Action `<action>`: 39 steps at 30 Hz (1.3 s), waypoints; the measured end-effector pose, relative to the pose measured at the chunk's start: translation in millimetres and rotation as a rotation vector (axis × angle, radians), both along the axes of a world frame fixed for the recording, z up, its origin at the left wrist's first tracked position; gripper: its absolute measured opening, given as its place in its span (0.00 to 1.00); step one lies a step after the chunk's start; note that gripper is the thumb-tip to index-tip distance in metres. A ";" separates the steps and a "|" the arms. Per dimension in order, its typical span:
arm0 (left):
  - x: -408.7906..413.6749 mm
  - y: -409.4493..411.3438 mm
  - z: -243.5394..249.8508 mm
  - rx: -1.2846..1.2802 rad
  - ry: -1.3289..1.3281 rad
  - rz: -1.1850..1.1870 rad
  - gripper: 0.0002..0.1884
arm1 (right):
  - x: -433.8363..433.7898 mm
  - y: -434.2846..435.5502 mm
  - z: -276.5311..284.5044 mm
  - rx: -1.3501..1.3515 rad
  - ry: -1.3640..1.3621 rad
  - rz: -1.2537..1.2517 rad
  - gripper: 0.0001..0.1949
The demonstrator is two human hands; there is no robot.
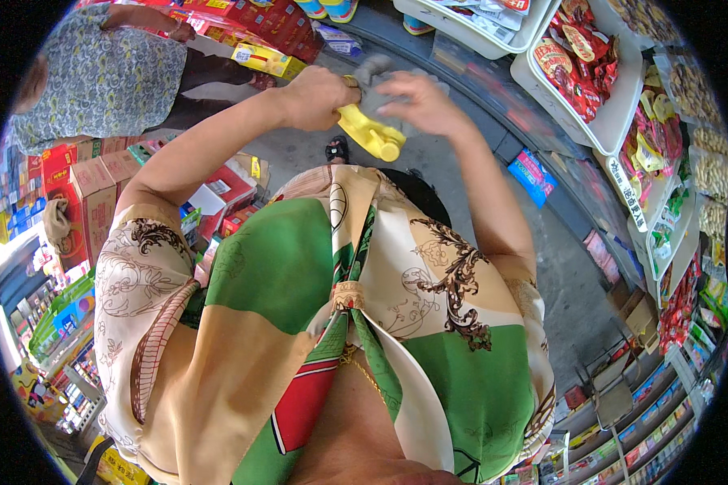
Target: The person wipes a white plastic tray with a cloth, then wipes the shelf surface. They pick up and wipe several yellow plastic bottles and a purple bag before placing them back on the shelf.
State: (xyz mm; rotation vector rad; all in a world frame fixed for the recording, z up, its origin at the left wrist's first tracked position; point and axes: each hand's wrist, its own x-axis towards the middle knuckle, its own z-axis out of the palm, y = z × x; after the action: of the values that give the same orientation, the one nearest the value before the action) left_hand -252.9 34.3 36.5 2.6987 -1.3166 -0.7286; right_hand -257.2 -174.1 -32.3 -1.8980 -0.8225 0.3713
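Note:
My left hand (321, 97) is closed around a yellow plastic handle (370, 133), whose end sticks out below the fist. Grey fluffy material (373, 70), apparently a duster head, shows just beyond that hand. My right hand (424, 103) is beside the fluff, with thumb and fingers apart and blurred by motion. Whether its fingertips touch the grey fluff I cannot tell. Both hands are out in front of my chest, above the grey floor (303, 151).
At the right, white bins (613, 130) hold red snack packets (576, 66). Another person (109, 79) stands at the left beside stacked red cartons (91, 194). A yellow box (267, 60) lies ahead. A blue and pink packet (532, 176) is low at the right.

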 end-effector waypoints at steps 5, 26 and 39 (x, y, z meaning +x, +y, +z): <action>-0.1 -4.2 -2.3 -0.115 -0.050 -0.047 0.13 | 4.4 19.9 -12.6 -0.213 -0.083 -0.267 0.16; 10.1 20.9 -10.7 -0.111 0.073 0.155 0.11 | -51.9 -40.9 -27.0 -0.211 -0.025 -0.013 0.17; 5.7 8.9 3.4 -0.130 -0.055 0.014 0.11 | -31.2 -8.4 23.3 -0.324 -0.066 0.078 0.17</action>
State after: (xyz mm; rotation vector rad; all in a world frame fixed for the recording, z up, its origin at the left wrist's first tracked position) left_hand -247.2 43.2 39.9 2.6400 -1.3066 -0.5505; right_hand -288.4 -182.5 -8.9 -2.1913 -0.9259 0.5178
